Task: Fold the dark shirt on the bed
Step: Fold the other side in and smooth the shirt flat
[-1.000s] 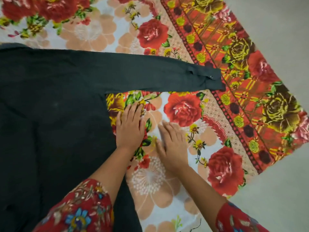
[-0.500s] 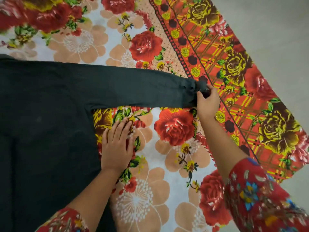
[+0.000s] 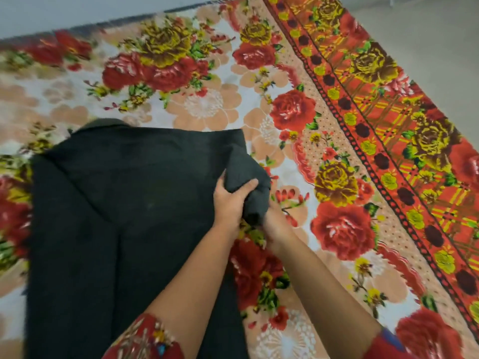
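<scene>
The dark shirt point(image 3: 124, 203) lies flat on the flowered bed sheet point(image 3: 207, 104), its collar toward the far side. Its right sleeve point(image 3: 248, 182) is bunched into a lump at the shirt's right edge. My left hand point(image 3: 230, 200) grips this bunched sleeve from the left, thumb over the cloth. My right hand point(image 3: 274, 224) holds the sleeve from below and is partly hidden under the fabric.
The sheet's red and yellow patterned border point(image 3: 375, 125) runs diagonally on the right, with grey floor point(image 3: 427, 35) beyond it. A pale wall point(image 3: 77, 9) lies past the bed's far edge.
The right hand took the cuff and drew the outstretched sleeve in toward the shirt body. The left hand left the sheet and took hold of the sleeve. The view shifted toward the collar.
</scene>
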